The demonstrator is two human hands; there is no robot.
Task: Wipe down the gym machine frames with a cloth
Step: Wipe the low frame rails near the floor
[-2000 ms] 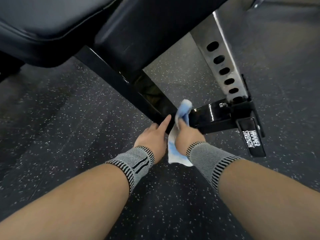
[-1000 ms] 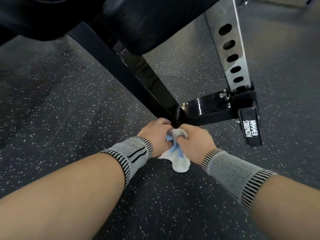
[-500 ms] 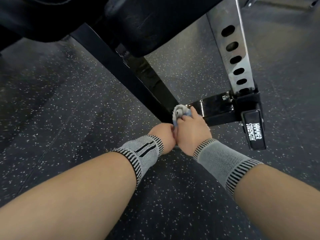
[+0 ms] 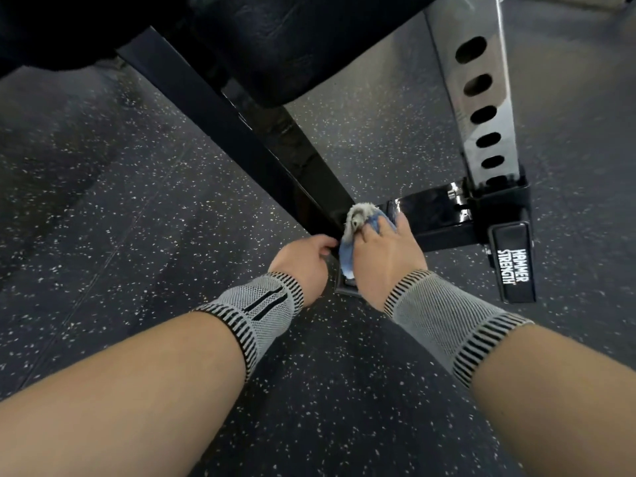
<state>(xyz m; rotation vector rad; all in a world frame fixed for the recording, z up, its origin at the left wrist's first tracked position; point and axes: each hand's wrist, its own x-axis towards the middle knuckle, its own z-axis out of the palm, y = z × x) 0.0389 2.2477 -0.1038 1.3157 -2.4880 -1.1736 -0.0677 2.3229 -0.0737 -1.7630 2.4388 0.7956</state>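
A black gym bench frame fills the upper view: a diagonal beam [image 4: 241, 132] runs down to a glossy black cross bar [image 4: 433, 211] on the floor. My right hand [image 4: 385, 256] holds a bunched blue and white cloth [image 4: 364, 215] and presses it onto the joint where beam and cross bar meet. My left hand [image 4: 303, 263] lies just to the left, its thumb at the frame's edge beside the cloth's lower end. Its fingers are tucked out of sight. Both wrists wear grey striped sleeves.
A steel upright [image 4: 481, 98] with several oval holes rises from the cross bar's right end. A black end cap [image 4: 512, 270] reads HAMMER STRENGTH. A black seat pad [image 4: 275, 39] overhangs the beam. Dark speckled rubber floor [image 4: 103, 201] lies all around.
My right hand has pushed the cloth forward and right, from the beam's lower end onto the cross bar. My left hand has come off the cloth and stays by the frame.
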